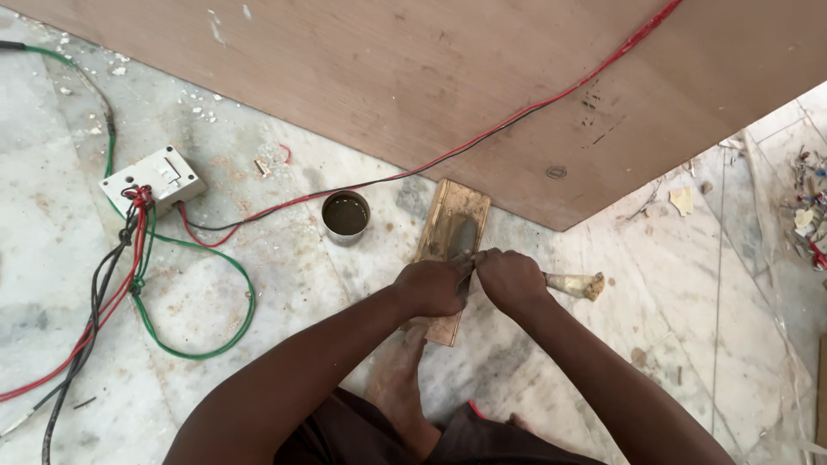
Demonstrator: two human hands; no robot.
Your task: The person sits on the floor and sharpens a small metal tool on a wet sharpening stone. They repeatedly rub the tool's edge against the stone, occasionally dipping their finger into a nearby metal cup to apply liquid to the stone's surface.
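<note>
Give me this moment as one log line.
left hand: pressing chisel blade | right hand: gripping chisel handle | under blade: sharpening stone | nearby: small tin

Bare marble floor (689,344) right of the hands gives open passage. Left approach crossed by looped wires (185,336) and switch box (153,179). Tin (345,215) sits just left of the board (448,250); plywood sheet (482,77) blocks beyond.

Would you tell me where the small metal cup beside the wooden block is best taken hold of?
Grip the metal cup around its outer wall, coming from the side with fingers wrapped low. It stands upright and open, holding dark liquid, so a grip from above risks dipping in.
</note>
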